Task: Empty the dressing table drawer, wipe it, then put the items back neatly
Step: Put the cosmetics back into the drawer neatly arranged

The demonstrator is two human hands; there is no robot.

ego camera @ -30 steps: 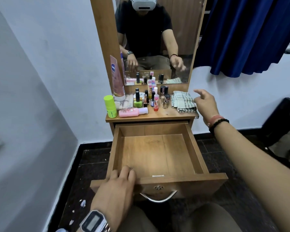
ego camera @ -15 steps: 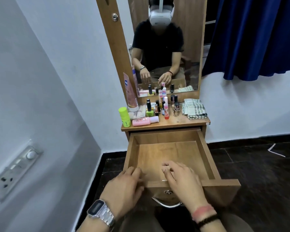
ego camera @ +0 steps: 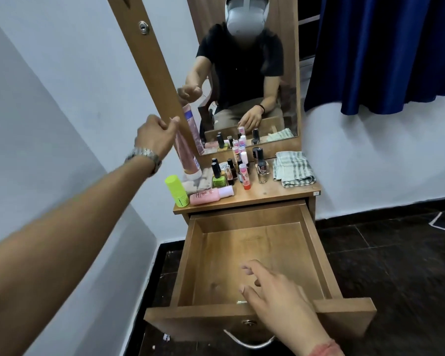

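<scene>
The wooden drawer [ego camera: 316, 255] stands pulled out with nothing inside. My right hand [ego camera: 275, 291] hovers over its front edge, fingers loosely spread, holding nothing. My left hand [ego camera: 156, 136] is stretched up to the mirror frame and pinches the top end of a tall pink tube [ego camera: 186, 152] that stands on its cap. On the table top [ego camera: 267, 192] are a green bottle [ego camera: 176, 191], a pink bottle [ego camera: 211, 196] lying on its side, several nail polish bottles [ego camera: 261, 164] and a folded checked cloth [ego camera: 293, 169].
A mirror [ego camera: 242, 73] rises behind the table and reflects me seated. A white wall [ego camera: 62, 98] runs close along the left. A blue curtain [ego camera: 383, 52] hangs at the upper right. The floor [ego camera: 396, 265] is dark tile.
My left hand left the drawer front and reached up to the pink tube. My right hand stays at the drawer's front edge, fingers now lifted.
</scene>
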